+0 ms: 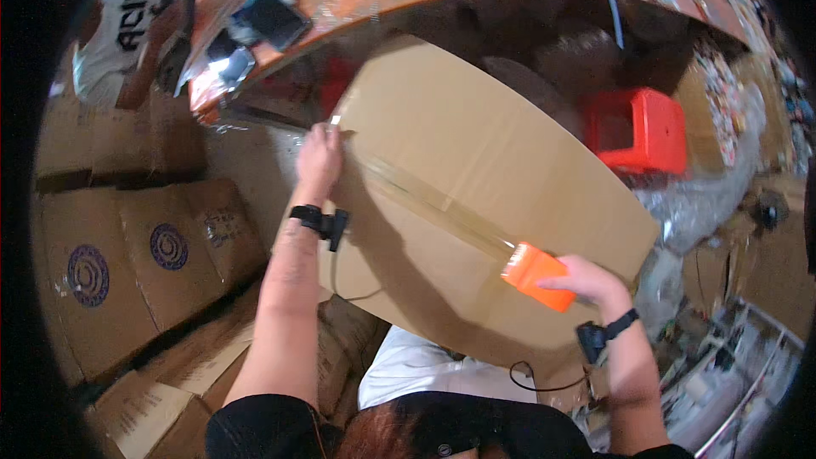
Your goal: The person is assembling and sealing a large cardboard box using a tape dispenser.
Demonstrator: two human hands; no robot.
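A large closed cardboard box [450,144] lies in front of me, with a strip of clear tape [425,195] running along its middle seam. My right hand [595,280] is closed around an orange tape dispenser [531,272], which rests on the seam toward the box's right end. At the box's left end my left hand [319,157] grips the edge near the seam, its fingertips partly hidden. Both wrists carry a black strap with a small black device.
An orange-topped table [374,4] stands beyond the box, with phones and plastic wrap on it. A red plastic stool [654,132] is at the right. Flat cartons [127,246] fill the left side. Clear plastic wrap [705,204] lies at the right. Another person [127,25] is at the far left.
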